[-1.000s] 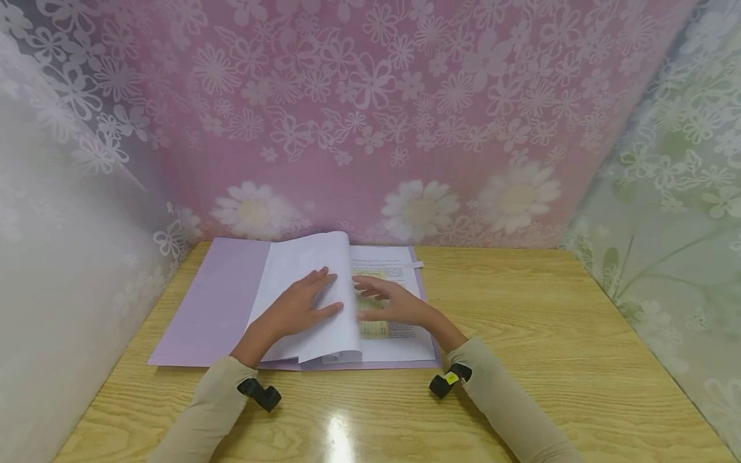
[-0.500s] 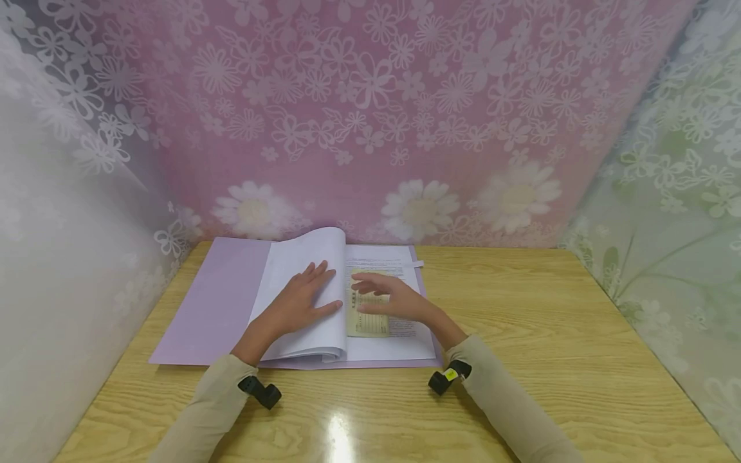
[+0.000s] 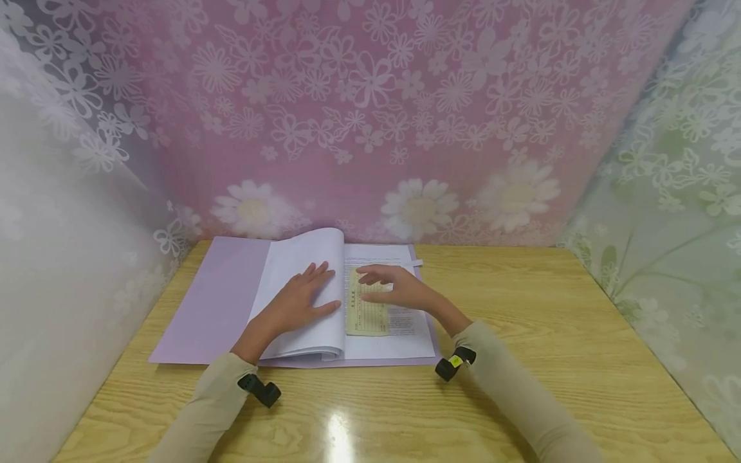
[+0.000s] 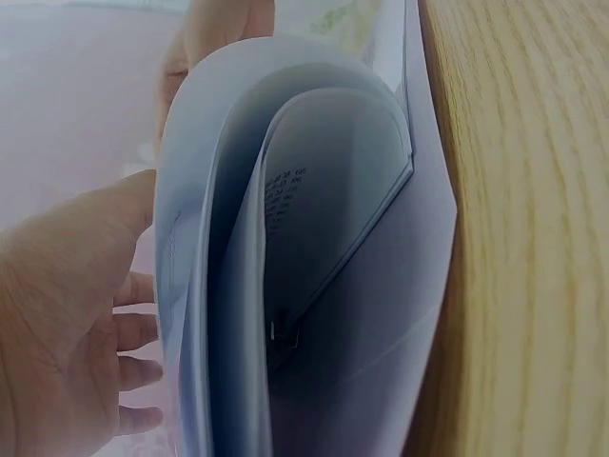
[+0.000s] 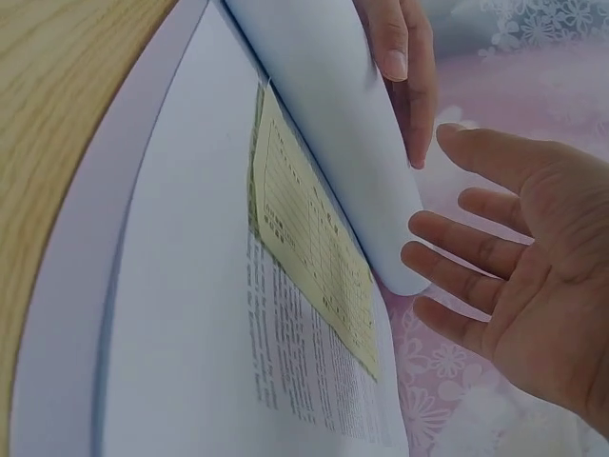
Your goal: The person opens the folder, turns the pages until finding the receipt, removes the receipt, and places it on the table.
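A lilac folder [image 3: 208,302] lies spread on the table, with a stack of white sheets [image 3: 307,251] curled over toward its left side. My left hand [image 3: 298,301] rests on the curled sheets with its fingers spread. On the printed page [image 3: 413,347] at the right lies a yellow slip of paper [image 3: 367,318] with ruled lines and small print. Above that slip hovers my right hand [image 3: 402,288], fingers extended and holding nothing. The left wrist view shows the rolled sheets [image 4: 224,133] from their end, with a metal fastener [image 4: 285,333] inside the folder.
The wood-grain table [image 3: 521,360] extends to the right and in front of the folder. A pink flowered curtain [image 3: 370,128] hangs behind, and pale flowered cloth [image 3: 683,193] borders the right side. A small white tab [image 3: 417,263] sticks out past the folder's right edge.
The curled sheets have shifted left and now lie flatter under my left hand, uncovering more of the yellow slip. My right hand has lifted slightly up and to the right.
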A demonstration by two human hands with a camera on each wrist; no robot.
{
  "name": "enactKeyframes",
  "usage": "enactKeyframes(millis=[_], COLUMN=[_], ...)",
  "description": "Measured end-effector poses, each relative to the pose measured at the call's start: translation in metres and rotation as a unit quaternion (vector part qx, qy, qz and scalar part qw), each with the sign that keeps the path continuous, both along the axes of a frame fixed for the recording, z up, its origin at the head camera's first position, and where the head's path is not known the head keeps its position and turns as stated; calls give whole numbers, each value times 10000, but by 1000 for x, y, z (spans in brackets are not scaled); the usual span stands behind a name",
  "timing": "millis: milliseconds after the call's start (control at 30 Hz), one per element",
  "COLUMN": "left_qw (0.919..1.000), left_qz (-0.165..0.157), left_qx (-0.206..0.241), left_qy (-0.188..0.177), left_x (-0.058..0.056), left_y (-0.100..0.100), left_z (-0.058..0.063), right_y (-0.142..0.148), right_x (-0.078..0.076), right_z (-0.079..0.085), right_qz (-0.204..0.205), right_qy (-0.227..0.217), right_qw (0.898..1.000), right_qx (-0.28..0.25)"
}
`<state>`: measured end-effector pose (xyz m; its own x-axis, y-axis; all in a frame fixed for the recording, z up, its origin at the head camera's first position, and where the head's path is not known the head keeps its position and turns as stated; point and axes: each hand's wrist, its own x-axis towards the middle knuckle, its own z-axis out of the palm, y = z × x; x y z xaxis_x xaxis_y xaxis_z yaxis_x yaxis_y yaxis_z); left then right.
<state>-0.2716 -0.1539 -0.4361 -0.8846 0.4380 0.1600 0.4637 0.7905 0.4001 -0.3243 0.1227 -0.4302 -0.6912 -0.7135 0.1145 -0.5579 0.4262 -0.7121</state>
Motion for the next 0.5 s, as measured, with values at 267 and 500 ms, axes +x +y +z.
enactKeyframes(millis=[267,500], left_qw=[9990,9971], left_qz=[266,383], left_qx=[-160,-305], left_qy=[-309,-585], left_x=[-2,-2], left_y=[-3,-4], left_z=[-2,-1], right_y=[1,2], right_x=[-8,-17], right_z=[6,7], right_qz=[-87,-285], right_qy=[197,189], right_qw=[9995,9982], right_qx=[214,488])
